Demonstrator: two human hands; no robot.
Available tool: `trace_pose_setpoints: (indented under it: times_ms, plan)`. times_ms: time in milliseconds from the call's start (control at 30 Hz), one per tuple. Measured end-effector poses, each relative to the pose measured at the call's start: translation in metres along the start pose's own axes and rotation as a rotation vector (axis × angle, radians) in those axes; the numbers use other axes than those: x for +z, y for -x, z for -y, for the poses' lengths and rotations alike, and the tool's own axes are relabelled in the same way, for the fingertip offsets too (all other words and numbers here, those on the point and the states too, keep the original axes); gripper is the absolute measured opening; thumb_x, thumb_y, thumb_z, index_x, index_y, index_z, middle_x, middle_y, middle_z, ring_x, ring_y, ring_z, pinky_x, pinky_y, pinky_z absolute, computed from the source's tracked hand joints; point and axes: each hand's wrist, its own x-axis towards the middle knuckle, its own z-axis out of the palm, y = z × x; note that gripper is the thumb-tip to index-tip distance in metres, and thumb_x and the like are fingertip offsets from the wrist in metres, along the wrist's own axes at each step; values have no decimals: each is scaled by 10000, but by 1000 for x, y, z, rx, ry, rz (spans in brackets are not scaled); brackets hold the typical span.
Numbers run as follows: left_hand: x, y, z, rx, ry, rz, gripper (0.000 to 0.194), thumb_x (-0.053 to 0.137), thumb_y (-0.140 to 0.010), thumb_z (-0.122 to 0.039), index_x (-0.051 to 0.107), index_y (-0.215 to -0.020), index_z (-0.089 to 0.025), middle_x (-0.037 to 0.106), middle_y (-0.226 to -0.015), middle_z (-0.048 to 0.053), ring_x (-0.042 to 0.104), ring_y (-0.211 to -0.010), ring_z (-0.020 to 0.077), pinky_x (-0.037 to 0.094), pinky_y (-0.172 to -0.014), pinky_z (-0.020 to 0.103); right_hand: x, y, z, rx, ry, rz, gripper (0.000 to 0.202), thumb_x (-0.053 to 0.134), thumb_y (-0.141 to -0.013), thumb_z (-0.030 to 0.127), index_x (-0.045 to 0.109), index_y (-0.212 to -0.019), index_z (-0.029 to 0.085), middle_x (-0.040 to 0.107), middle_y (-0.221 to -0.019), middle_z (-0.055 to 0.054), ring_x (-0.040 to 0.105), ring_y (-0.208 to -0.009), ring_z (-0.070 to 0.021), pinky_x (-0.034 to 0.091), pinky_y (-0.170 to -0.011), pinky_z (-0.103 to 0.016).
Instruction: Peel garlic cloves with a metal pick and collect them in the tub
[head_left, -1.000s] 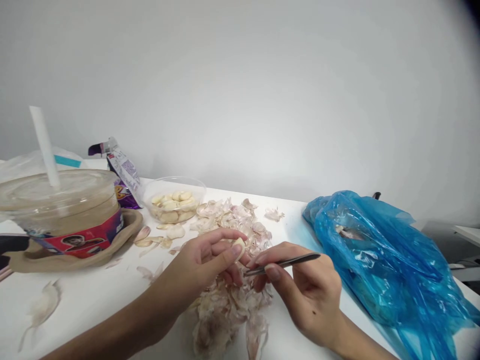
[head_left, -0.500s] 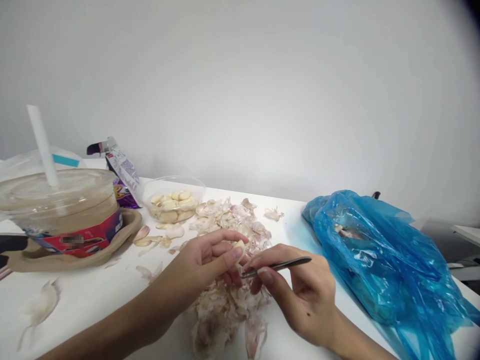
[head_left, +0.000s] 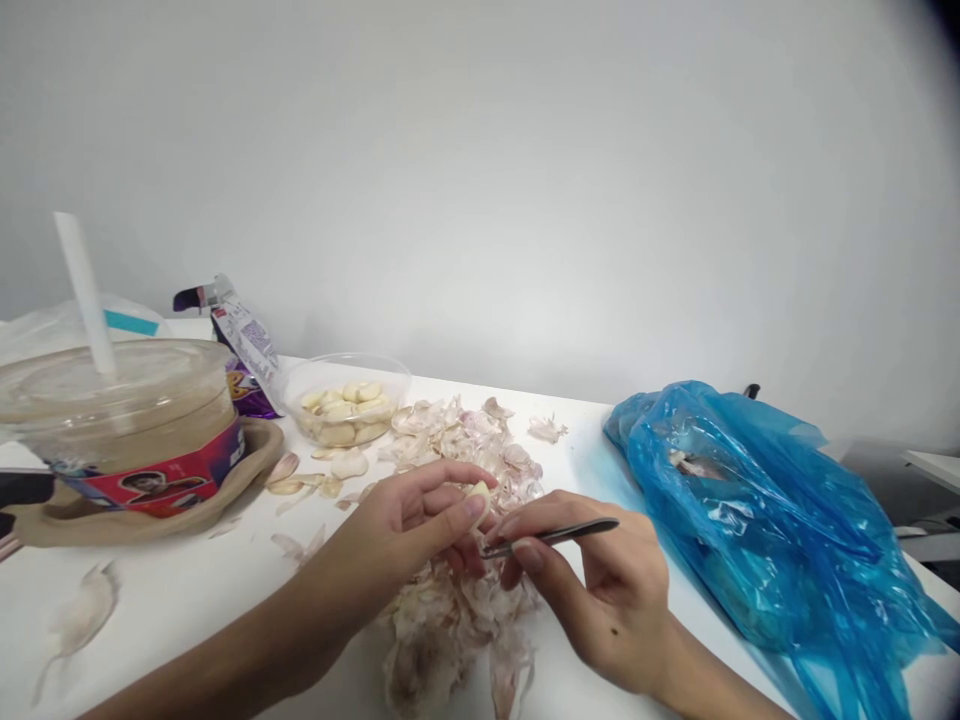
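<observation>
Between the thumb and fingers of my left hand [head_left: 420, 525] is a pale garlic clove [head_left: 478, 492], partly covered by the fingertips. My right hand [head_left: 592, 585] pinches a thin dark metal tool [head_left: 562, 533], its tip low beside the left fingers. Both hands are close together over a heap of garlic skins [head_left: 480, 440], which spreads behind and below them. Behind my left hand, a clear plastic bowl [head_left: 349, 405] holds several peeled cloves. Some loose cloves [head_left: 285, 486] and skins lie on the white table, left of the heap.
A large lidded drink cup [head_left: 150, 440] with a white straw sits in a brown cardboard holder [head_left: 262, 460] at the left. Behind it are a purple wrapper [head_left: 251, 390] and a clear bag. A blue plastic bag [head_left: 750, 520] lies at the right. A grey wall rises behind.
My right hand and the metal tool have shifted very slightly to the left. The left hand's grip on the clove looks the same.
</observation>
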Motion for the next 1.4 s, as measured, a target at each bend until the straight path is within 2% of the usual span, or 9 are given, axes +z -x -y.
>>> trace_pose_setpoints:
  times_ms: [167, 300, 400, 600, 800, 967, 1100, 1233, 1400]
  plan:
    - [0, 2, 1, 24, -5, -15, 291, 593, -792, -372, 550, -1016, -192, 651, -668, -22, 581, -674, 145, 433, -660, 250, 1, 0, -1, 8, 12, 47, 110, 544, -838, 122, 628, -908, 121, 691, -734, -51, 642, -631, -114, 513, -592, -215]
    - [2, 4, 0, 113, -86, -37, 245, 606, -784, -362, 581, -964, -198, 651, -662, -26, 580, -653, 133, 418, -598, 214, 2, 0, -2, -21, 71, 202, 90, 541, -851, 168, 621, -880, 137, 688, -739, -53, 636, -651, -128, 500, -599, -221]
    - [2, 3, 0, 113, -106, -18, 241, 609, -783, -360, 591, -967, -205, 639, -651, -37, 575, -641, 124, 413, -584, 203, 4, -1, -2, -63, 119, 284, 99, 532, -856, 180, 620, -851, 136, 674, -693, -49, 616, -613, -127, 475, -563, -214]
    - [-1, 2, 3, 82, -64, 16, 215, 596, -802, -341, 580, -976, -217, 623, -653, -50, 560, -647, 112, 407, -587, 195, 4, 0, -3, -92, 100, 178, 93, 533, -858, 182, 608, -899, 146, 688, -708, -44, 654, -660, -126, 509, -614, -208]
    - [1, 1, 1, 48, 3, 20, 196, 599, -805, -328, 541, -953, -213, 634, -667, -51, 568, -650, 106, 405, -582, 188, 4, 0, -2, -127, 84, 101, 99, 542, -846, 151, 617, -907, 130, 709, -727, -65, 662, -630, -131, 513, -577, -214]
    - [1, 1, 1, 31, 38, -11, 199, 612, -795, -325, 522, -930, -211, 664, -757, -16, 605, -745, 138, 440, -645, 215, 2, -1, 0, -154, 106, 48, 94, 547, -839, 138, 621, -891, 112, 709, -718, -74, 677, -678, -146, 534, -616, -226]
    - [0, 1, 3, 57, 37, -23, 207, 657, -752, -259, 524, -901, -206, 656, -820, 7, 617, -808, 179, 463, -690, 259, 2, -3, 1, -149, 100, 22, 92, 532, -845, 142, 621, -855, 122, 693, -660, -56, 671, -633, -139, 531, -566, -218]
    - [-1, 0, 5, 76, 44, -3, 201, 650, -746, -203, 513, -893, -206, 613, -759, -8, 614, -777, 187, 469, -702, 287, 2, -4, 2, -128, 80, 10, 106, 519, -849, 147, 623, -861, 132, 687, -631, -48, 651, -559, -132, 528, -523, -229]
    - [-1, 0, 5, 92, 56, -22, 194, 643, -762, -242, 495, -885, -216, 600, -716, -27, 609, -718, 162, 480, -688, 281, 0, 0, 0, -111, 57, -16, 127, 534, -835, 129, 628, -920, 121, 704, -709, -64, 649, -554, -126, 525, -511, -233]
